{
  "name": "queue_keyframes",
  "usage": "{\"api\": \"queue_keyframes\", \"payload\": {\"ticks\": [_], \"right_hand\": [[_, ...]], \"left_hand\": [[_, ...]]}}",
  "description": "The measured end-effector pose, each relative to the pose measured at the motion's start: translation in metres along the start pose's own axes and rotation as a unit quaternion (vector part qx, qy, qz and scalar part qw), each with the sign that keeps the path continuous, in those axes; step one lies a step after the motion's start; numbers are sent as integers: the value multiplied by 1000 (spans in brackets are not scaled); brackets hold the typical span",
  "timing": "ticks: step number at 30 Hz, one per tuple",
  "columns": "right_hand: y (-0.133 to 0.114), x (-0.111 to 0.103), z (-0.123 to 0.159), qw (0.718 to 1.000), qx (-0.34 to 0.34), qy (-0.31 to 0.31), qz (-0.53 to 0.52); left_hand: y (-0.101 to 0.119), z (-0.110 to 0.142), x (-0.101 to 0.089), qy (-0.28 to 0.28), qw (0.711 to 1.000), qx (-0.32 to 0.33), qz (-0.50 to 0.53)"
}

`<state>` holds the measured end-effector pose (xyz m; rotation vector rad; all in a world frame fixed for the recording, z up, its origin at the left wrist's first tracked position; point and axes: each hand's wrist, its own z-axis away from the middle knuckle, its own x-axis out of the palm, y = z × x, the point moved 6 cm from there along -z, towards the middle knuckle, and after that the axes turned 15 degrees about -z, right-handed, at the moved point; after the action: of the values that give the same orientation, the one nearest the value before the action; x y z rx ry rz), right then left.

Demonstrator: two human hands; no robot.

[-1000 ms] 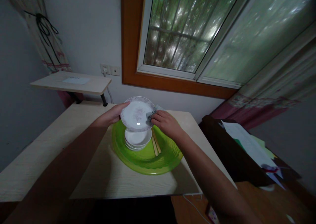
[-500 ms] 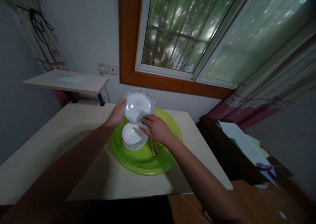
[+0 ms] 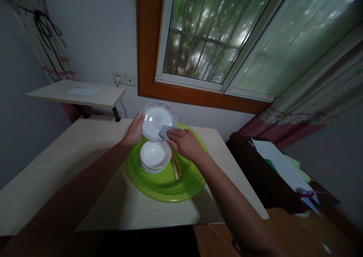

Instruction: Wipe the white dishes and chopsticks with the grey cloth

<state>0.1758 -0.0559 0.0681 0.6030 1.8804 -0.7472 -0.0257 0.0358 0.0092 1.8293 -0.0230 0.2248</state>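
My left hand [image 3: 135,130] grips the left rim of a white plate [image 3: 156,118] with a patterned border, tilted up above the basin. In my right hand [image 3: 185,140] is a grey cloth or sponge pad [image 3: 167,132], pressed against the plate's lower right part; its exact kind is hard to tell. Below the plate, a stack of white bowls [image 3: 155,155] sits in a round green basin [image 3: 159,195]. Wooden chopsticks [image 3: 177,167] lie beside the bowls, their far ends hidden near my right hand.
The basin stands on a pale wooden table [image 3: 99,196]. A small raised shelf [image 3: 104,96] with a paper on it is at the back left. Papers [image 3: 275,160] lie on a dark piece of furniture to the right. A window [image 3: 204,41] is behind the table.
My right hand has shifted right with the grey pad, and more of the pad shows now. The plate has moved very slightly left in my left hand.
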Motion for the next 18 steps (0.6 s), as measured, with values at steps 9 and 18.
{"api": "queue_keyframes", "payload": {"ticks": [9, 18], "right_hand": [[-10, 9, 2, 999, 23, 23, 30], [-54, 27, -10, 996, -33, 27, -73]], "left_hand": [[6, 3, 3, 8, 1000, -1, -2], [16, 5, 3, 18, 1000, -10, -2]]}}
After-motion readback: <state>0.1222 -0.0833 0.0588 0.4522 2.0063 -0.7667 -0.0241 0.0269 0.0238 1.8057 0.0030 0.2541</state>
